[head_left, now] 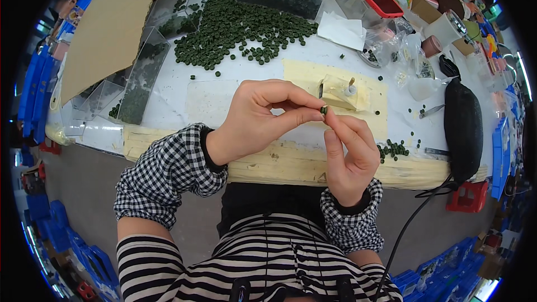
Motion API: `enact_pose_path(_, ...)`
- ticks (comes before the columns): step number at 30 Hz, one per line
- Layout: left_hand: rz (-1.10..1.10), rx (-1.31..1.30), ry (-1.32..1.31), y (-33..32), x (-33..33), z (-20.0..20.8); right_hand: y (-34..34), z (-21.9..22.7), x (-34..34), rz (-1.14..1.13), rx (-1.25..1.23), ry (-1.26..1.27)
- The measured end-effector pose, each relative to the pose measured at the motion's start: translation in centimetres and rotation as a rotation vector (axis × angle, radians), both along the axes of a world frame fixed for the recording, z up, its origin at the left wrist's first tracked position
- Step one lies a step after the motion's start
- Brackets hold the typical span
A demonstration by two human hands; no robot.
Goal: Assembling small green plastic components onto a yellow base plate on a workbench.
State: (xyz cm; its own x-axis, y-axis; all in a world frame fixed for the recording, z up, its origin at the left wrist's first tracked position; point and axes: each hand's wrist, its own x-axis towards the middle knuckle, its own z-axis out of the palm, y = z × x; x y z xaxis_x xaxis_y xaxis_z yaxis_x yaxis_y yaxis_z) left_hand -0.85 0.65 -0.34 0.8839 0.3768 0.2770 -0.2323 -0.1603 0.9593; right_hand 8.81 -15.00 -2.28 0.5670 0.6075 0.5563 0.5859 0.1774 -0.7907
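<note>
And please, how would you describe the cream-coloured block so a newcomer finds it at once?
On the white worktable, find the pale-yellow rectangle just beyond the person's right hand. The cream-coloured block sits on it. Unlike the white paper and small dark-green discs nearby, it carries one thin peg standing up.

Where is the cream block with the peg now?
In the head view, right of centre, the block sits just beyond the right hand, with white paper farther back.
</note>
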Motion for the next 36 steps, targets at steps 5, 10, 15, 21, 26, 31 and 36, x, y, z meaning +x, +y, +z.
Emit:
enact_pose_path(5,0.006,0.065,-0.025,0.1,0.1,-0.1,0.0,0.0,0.0,0.001,0.007,0.009)
enact_pose_path(10,0.005,0.062,-0.015,0.0,0.1,0.0,0.0,0.1,0.0,0.0,0.002,0.002)
enact_pose_path(15,0.002,0.044,-0.013,0.0,0.1,-0.1,0.0,0.1,0.0,-0.008,-0.001,0.003)
enact_pose_path(21,0.014,0.289,-0.108,0.6,0.1,-0.2,0.1,0.0,0.1,0.005,-0.008,-0.045)
enact_pose_path(26,0.041,0.419,-0.153,0.8,0.2,-0.3,0.1,-0.1,0.1,-0.002,-0.016,-0.095)
enact_pose_path(31,0.058,0.382,-0.149,0.8,0.4,-0.3,0.3,-0.1,0.0,-0.005,-0.015,-0.057)
enact_pose_path(36,0.093,0.395,0.083,2.8,0.6,0.8,0.3,-0.3,0.1,-0.07,-0.012,-0.017)
